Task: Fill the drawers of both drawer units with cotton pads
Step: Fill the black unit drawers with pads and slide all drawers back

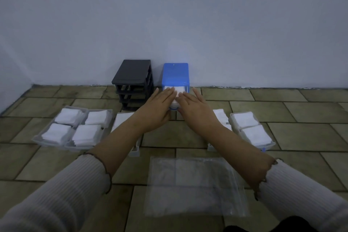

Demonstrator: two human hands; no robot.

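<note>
A person sits on a tiled floor [188, 133], seen from their own head, both arms in ribbed pale sleeves reaching forward. Two small drawer units stand side by side against the wall at the floor's far edge. The black drawer unit [134, 79] on the left is an empty frame, its slots open with no drawers in them. The blue drawer unit [175, 73] beside it has a clear drawer [174, 98] partly slid into its top, packed with white cotton pads [178, 89].

The left hand [160, 102] and the right hand [192, 103] both lie on that drawer with fingers straight and close together, palms down, pressing on the pads or pushing the drawer in; which of the two cannot be told.

The task looks to be well on but unfinished. Toward the floor's left side lie filled drawers [75, 128] of pads, out of any unit. Toward the right lie more filled drawers [250, 130], partly hidden by the right arm. These seem to await sliding back, and the black unit has received none. A flat clear plastic bag [194, 184] lies nearest the person and looks nearly empty.

The floor is of dull olive-brown stone tiles with dark joints. The wall [169, 15] is plain and pale, and the light is dim and bluish.
</note>
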